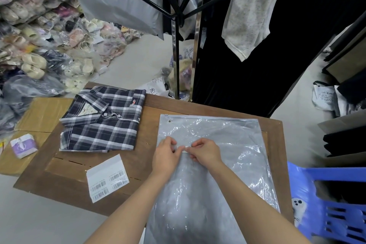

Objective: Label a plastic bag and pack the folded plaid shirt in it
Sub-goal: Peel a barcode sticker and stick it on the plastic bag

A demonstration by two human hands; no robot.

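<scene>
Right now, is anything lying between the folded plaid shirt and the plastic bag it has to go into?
Nothing visible. The folded navy-and-white plaid shirt lies left of the clear zip-top plastic bag, with only bare wooden tabletop between them. Both hands, left hand and right hand, are pressing a small white barcode sticker onto the bag.

Blue plastic chair (pixel 332 204) right of wooden table (pixel 274 144); bagged shoes (pixel 35 31) behind
</scene>
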